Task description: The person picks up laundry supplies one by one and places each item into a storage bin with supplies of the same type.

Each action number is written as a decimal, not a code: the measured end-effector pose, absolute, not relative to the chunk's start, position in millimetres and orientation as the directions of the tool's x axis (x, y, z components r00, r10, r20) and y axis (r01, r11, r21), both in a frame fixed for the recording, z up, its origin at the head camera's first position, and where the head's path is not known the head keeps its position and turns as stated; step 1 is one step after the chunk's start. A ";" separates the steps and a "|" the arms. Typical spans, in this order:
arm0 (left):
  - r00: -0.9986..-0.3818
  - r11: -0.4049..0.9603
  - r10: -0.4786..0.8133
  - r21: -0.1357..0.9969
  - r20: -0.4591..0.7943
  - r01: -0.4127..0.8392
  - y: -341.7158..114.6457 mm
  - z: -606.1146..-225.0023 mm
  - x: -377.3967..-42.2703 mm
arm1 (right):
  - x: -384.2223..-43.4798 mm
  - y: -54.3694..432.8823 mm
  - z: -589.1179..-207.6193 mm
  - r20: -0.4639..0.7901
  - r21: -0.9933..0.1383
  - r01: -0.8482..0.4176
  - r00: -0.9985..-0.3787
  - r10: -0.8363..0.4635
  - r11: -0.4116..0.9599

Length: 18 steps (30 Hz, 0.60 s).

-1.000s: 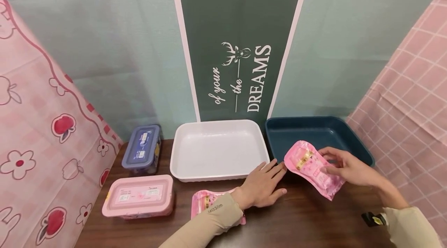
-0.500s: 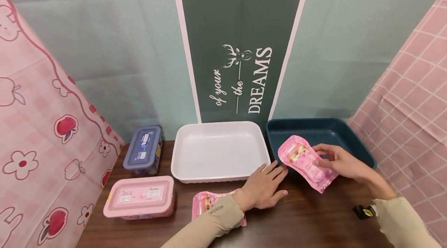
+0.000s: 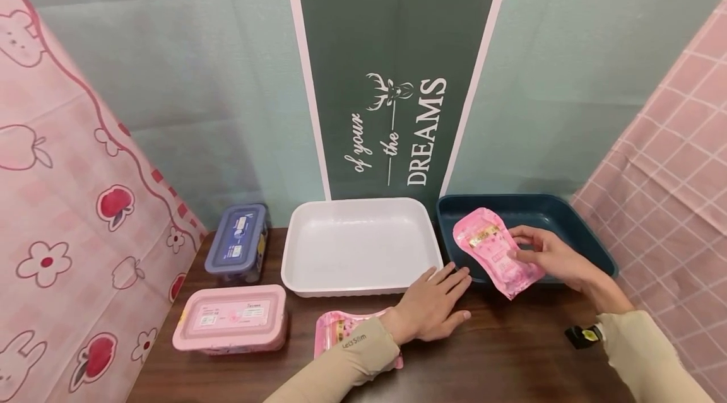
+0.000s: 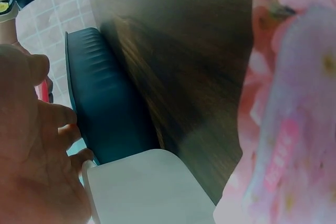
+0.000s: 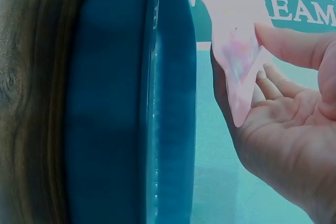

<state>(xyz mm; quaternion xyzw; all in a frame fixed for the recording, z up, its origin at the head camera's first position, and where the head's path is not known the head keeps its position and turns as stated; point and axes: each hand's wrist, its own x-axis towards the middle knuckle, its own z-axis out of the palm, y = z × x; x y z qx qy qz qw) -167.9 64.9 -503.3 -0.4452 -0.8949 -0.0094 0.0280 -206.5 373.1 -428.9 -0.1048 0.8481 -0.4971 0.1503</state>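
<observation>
Pink pouch [image 3: 496, 255] — pinched in right hand [image 3: 553, 258], at blue tray [image 3: 536, 214]. Left hand [image 3: 430, 306] — grasping nothing, fingers straight, by white tray [image 3: 363, 251]. Second pouch [image 3: 327, 332] under sleeve [image 3: 358, 352].

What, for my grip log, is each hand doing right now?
Left hand: open, holding nothing, fingertips by the white tray's near right corner.
Right hand: holding a pink pouch between thumb and fingers.

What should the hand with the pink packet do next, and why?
Probably the right hand should ease the pink packet a little farther forward over the dark blue tray. It holds the packet up at the tray's near side, and in the head view the packet's lower end overlaps the near rim.
</observation>
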 end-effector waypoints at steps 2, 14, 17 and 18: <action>-0.601 0.602 0.797 -0.009 0.060 0.798 65.7 -503.3 -168.0 | -207.7 373.8 -430.8 -0.151 -0.879 -0.018 -0.938 -0.313 0.477; -0.600 0.602 0.798 -0.016 0.059 0.798 66.2 -504.9 -167.8 | -217.1 367.6 -447.3 -0.173 -0.915 0.065 -0.955 -0.242 0.399; -0.600 0.602 0.797 -0.026 0.066 0.798 66.3 -505.0 -167.3 | -220.2 367.4 -450.6 -0.180 -0.931 0.085 -0.954 -0.242 0.356; -0.600 0.603 0.797 -0.030 0.069 0.797 66.1 -504.9 -167.2 | -221.4 367.3 -451.8 -0.180 -0.935 0.088 -0.952 -0.247 0.343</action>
